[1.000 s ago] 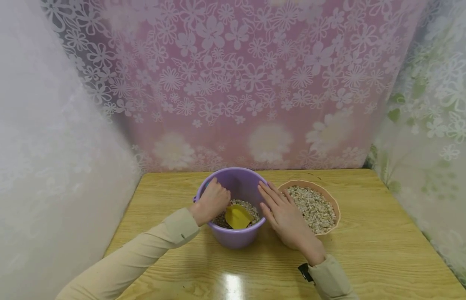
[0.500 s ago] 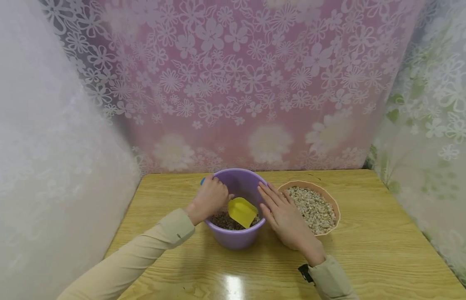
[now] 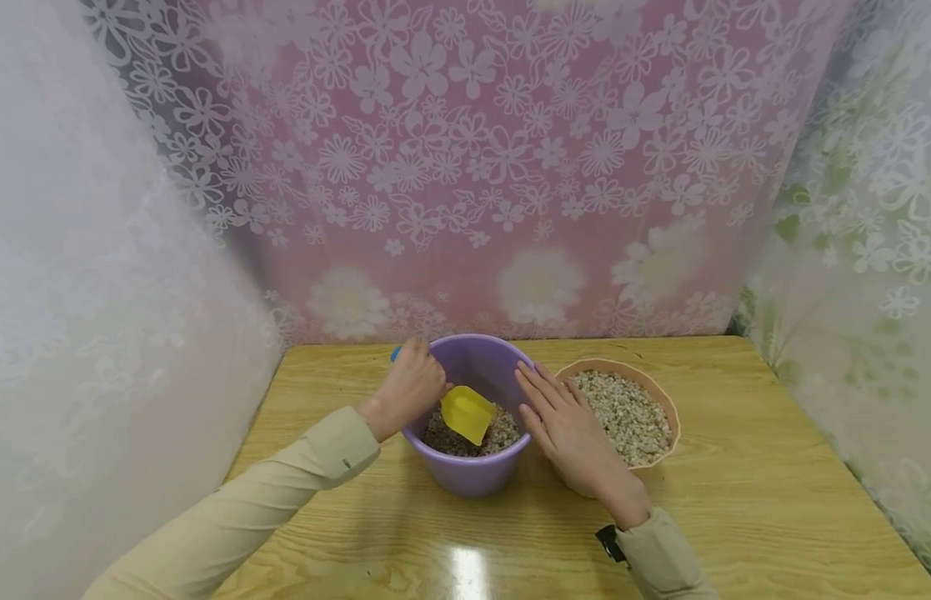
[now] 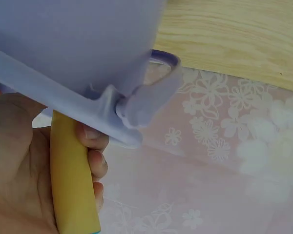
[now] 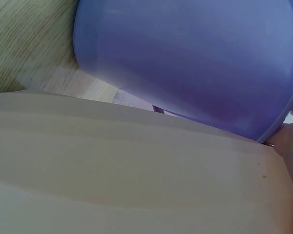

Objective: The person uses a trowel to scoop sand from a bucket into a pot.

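My left hand (image 3: 407,387) grips a small yellow shovel (image 3: 467,414) over the left rim of a purple bucket (image 3: 468,479). Its blade tilts down inside, close over the grainy, gravel-like bits (image 3: 505,432). In the left wrist view, curled fingers wrap the yellow handle (image 4: 74,175) just outside the bucket rim; a blue end pokes out behind the hand in the head view. With fingers extended, my right hand (image 3: 578,446) rests against the bucket's right rim. The right wrist view has mostly the bucket's side (image 5: 195,58) and a peach bowl's wall (image 5: 127,161).
Right of the bucket stands the peach bowl (image 3: 671,417), filled with similar pale bits (image 3: 626,421), partly behind my right hand. Both containers stand on a wooden table (image 3: 735,500). A pink flowered curtain (image 3: 465,208) hangs along its back edge, with pale sheets on either side.
My left hand has shifted left toward the bucket's rim, and the shovel blade has come up from the gravel-like bits and moved left. My right hand has stayed in place.
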Motion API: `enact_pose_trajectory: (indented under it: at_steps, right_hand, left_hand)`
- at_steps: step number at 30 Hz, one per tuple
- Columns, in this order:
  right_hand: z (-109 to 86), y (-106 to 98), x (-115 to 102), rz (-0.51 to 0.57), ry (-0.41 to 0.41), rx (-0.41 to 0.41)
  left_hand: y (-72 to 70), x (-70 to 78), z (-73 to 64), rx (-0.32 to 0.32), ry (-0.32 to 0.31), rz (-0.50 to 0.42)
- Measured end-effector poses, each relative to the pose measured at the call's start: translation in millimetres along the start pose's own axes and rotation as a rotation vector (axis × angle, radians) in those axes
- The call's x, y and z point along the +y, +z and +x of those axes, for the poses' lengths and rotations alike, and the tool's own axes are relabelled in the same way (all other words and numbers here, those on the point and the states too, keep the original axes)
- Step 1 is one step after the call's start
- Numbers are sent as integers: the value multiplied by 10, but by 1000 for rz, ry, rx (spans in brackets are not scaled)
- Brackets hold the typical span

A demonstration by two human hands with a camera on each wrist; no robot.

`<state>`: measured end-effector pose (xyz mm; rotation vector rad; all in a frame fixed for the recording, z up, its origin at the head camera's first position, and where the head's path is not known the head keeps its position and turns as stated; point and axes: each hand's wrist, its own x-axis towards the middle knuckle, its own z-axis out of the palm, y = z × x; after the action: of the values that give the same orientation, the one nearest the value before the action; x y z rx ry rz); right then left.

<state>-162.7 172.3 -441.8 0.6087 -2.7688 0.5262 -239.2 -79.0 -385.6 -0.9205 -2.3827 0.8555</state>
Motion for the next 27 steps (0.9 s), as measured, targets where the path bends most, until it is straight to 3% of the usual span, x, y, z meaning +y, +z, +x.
enact_pose_trajectory:
  at_steps: [2, 10, 16, 20, 27]
  right_hand:
    - [7, 5, 2, -1, -3, 5]
    - [9, 14, -1, -8, -12, 19]
    - [7, 14, -13, -1, -16, 24]
    - [8, 11, -20, 3, -13, 24]
    - [6, 2, -16, -13, -1, 9]
  left_hand:
    - [-4, -15, 20, -17, 6, 27]
    - [-52, 14, 134, -183, 33, 201]
    - [-54, 100, 183, -293, 113, 329]
    - [-19, 129, 210, -306, 140, 331]
    - [18, 146, 204, -291, 159, 238]
